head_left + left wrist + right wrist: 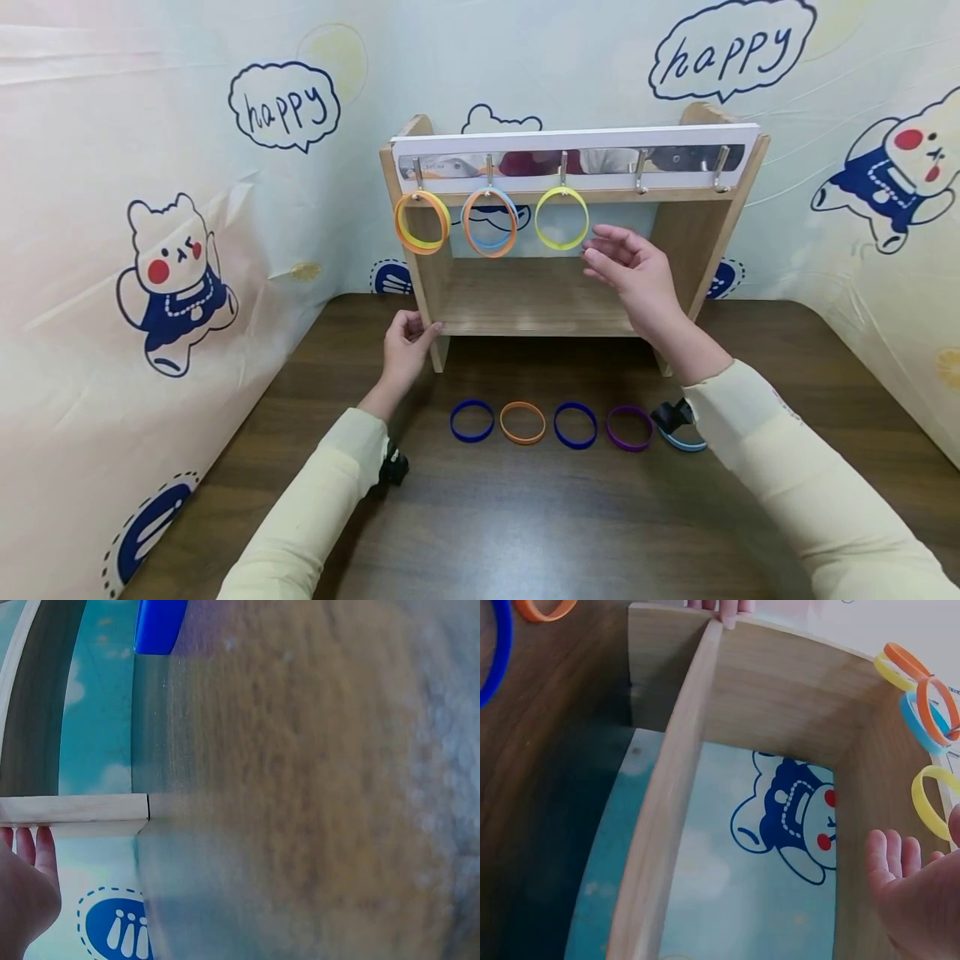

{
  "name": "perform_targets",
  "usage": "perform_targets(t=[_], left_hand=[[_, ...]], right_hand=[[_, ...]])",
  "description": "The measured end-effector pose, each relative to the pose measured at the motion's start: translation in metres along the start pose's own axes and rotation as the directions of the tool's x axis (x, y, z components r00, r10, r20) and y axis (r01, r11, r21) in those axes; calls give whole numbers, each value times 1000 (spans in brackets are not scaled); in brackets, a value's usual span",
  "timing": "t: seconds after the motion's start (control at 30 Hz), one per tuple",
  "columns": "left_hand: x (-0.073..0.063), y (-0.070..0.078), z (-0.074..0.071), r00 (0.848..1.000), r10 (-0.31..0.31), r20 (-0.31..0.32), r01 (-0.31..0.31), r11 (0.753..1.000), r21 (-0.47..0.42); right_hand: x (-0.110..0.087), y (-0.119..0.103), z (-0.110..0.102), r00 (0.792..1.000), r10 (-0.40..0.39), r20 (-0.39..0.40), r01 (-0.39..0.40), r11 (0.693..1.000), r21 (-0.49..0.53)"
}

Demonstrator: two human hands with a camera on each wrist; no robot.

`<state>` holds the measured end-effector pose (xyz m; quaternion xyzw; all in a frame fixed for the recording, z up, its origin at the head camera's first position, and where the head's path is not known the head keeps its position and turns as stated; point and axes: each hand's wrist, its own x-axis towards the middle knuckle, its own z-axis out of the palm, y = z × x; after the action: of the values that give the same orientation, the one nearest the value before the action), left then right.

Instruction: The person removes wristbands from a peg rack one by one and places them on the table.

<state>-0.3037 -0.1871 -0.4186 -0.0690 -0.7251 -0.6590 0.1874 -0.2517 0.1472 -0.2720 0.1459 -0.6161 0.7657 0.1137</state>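
Note:
My left hand (405,350) holds the left side panel (422,275) of a wooden shelf, its thumb at the front edge. My right hand (637,271), fingers loosely bent and nothing in them, is just right of a yellow wristband (562,246) hanging from the middle hook (564,167). Orange and yellow wristbands (422,248) hang together on the leftmost hook. From the second hook hang an orange wristband (514,225) and a light blue wristband (909,724). The right wrist view shows the right fingers spread beside the yellow band.
On the table before the shelf lie a blue wristband (472,439), an orange wristband (522,442), another blue wristband (575,446), a purple wristband (630,448) and a light blue wristband (684,447), partly covered by the right wrist strap (671,416). Two hooks at right carry no band.

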Motion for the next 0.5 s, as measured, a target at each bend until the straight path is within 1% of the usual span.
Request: perform_targets(t=[0.13, 0.33, 0.5], left_hand=[[1, -1, -1, 1000, 21, 10, -21, 1000, -23], [0, 0, 0, 1000, 20, -8, -20, 1000, -2], [-1, -1, 1, 999, 38, -16, -38, 999, 13]], right_hand=[[4, -2, 9, 1000, 15, -25, -13, 998, 65], [9, -2, 17, 997, 20, -75, -9, 990, 144], [12, -2, 21, 995, 27, -96, -9, 982, 187]])
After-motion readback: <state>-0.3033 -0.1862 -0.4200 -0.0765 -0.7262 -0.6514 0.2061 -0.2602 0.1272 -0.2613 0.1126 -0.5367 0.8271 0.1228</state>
